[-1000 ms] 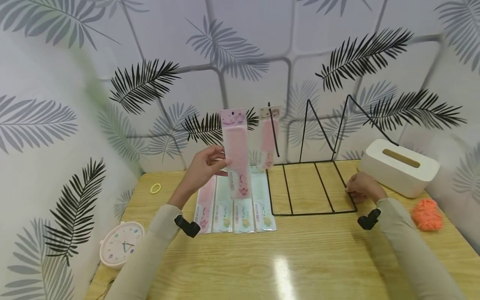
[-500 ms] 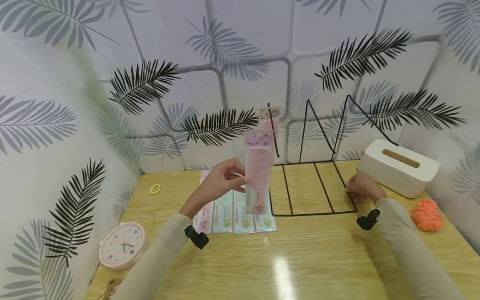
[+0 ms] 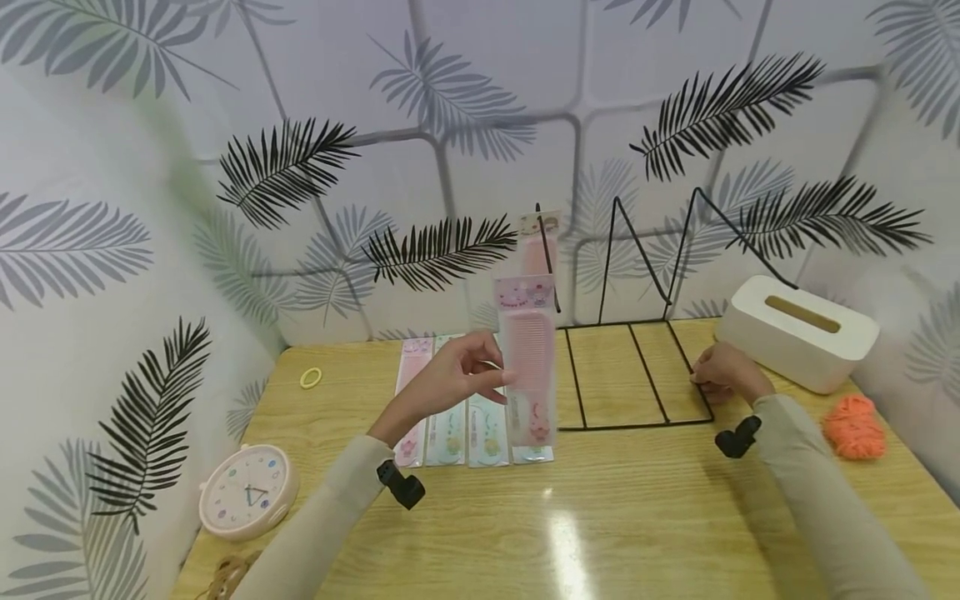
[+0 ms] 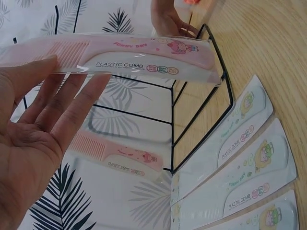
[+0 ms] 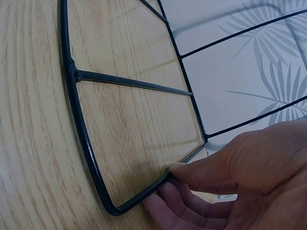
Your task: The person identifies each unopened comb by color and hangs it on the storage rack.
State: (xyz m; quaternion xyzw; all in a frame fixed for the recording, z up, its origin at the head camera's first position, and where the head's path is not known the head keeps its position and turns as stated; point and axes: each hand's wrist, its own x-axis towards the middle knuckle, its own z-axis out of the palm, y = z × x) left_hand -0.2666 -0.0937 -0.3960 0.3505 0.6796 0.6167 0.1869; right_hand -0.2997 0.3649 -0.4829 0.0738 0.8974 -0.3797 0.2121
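My left hand [image 3: 468,371] pinches a packaged pink comb [image 3: 528,367] by its edge and holds it upright in front of the black wire rack [image 3: 648,375]. In the left wrist view the thumb lies on the comb's wrapper, fingers behind, and "PLASTIC COMB" is printed on it. Behind it, another packaged pink comb [image 3: 530,250] hangs on the rack's left prong. My right hand [image 3: 726,373] grips the right side of the rack's base; in the right wrist view the thumb presses on the base wire [image 5: 139,196], fingers curled beneath. Two further prongs stick out from the rack.
Several packaged combs [image 3: 487,437], one pink and the others green, lie in a row left of the rack. A white tissue box [image 3: 795,333] and orange yarn [image 3: 855,427] are at right. A round clock [image 3: 247,492], yellow ring [image 3: 311,378] and brown item [image 3: 227,575] sit at left.
My left hand has carried the packaged comb to the right and lower, so it now overlaps the hanging comb and the rack's left side. The right hand has stayed on the base.
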